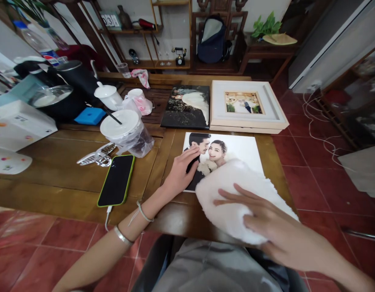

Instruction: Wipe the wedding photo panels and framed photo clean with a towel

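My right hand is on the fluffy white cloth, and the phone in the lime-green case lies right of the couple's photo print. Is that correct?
Not quite: the black-screened phone in the lime-green case lies left of the rectangular photo print of a couple, as the head view shows. Your right hand is on the fluffy white cloth.

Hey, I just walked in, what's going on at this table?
A person's right hand is on a white cloth, which covers the lower right of a couple's portrait lying on the table. The left hand rests on the portrait's left side. Beyond lie a framed picture and a dark photo panel.
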The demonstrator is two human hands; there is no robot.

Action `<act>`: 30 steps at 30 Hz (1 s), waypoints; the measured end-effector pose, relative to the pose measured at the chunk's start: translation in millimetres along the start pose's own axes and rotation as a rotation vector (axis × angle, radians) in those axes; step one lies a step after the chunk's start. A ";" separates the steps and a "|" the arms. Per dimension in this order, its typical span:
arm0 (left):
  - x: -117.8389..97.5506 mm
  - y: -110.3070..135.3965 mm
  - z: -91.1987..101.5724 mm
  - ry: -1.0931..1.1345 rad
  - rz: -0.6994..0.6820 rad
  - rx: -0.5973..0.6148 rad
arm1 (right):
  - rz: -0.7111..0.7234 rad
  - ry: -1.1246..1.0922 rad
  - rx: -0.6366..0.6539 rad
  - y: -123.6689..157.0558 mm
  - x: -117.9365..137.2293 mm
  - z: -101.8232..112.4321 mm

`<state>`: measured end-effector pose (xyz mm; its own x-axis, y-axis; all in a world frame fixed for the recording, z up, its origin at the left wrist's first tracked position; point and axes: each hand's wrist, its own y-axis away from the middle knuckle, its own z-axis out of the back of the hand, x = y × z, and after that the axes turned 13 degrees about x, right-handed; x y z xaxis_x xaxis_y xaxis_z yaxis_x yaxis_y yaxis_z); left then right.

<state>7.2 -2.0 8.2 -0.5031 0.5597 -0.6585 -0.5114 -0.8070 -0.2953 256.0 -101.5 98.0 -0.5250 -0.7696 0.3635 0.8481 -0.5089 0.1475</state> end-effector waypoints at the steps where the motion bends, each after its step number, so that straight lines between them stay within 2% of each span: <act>1: 0.1 0.0 -0.1 0.005 0.000 0.000 | -0.012 -0.002 -0.056 6.5 -4.3 5.6; 4: -0.8 0.0 0.2 0.030 -0.002 -0.001 | -0.085 0.044 -0.323 16.6 -23.3 20.6; 6: -3.0 0.3 1.4 0.054 0.005 -0.012 | -0.125 0.154 -0.498 12.0 -35.6 27.7; 8: -5.9 1.2 3.3 0.077 0.021 -0.040 | -0.162 0.292 -0.596 -3.4 -44.8 31.8; 9: -7.1 1.9 4.2 0.086 0.027 -0.059 | -0.174 0.350 -0.603 -14.8 -48.2 32.5; 10: -8.1 2.7 5.1 0.091 0.030 -0.080 | -0.182 0.386 -0.577 -28.3 -51.1 32.2; 15: -6.6 6.0 4.7 0.077 0.020 -0.120 | -0.258 0.426 -0.275 -103.4 -60.2 16.6; 19: -3.3 6.6 2.1 0.086 0.000 -0.147 | -0.192 0.411 -0.096 -133.4 -58.9 -2.6; 22: -2.8 6.8 2.4 0.117 -0.047 -0.136 | -0.088 0.354 -0.046 -129.0 -53.3 -13.4; 25: -3.7 7.2 4.7 0.148 -0.082 -0.103 | 0.014 0.260 -0.026 -112.3 -46.1 -19.3; 30: -5.2 6.7 5.9 0.154 -0.024 -0.082 | 0.136 0.083 0.060 -79.3 -28.6 -13.8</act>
<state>2.2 -9.3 13.7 -0.3752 0.5487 -0.7471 -0.4605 -0.8098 -0.3635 202.7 -44.5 63.2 -0.4075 -0.8602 0.3067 0.9130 -0.3763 0.1575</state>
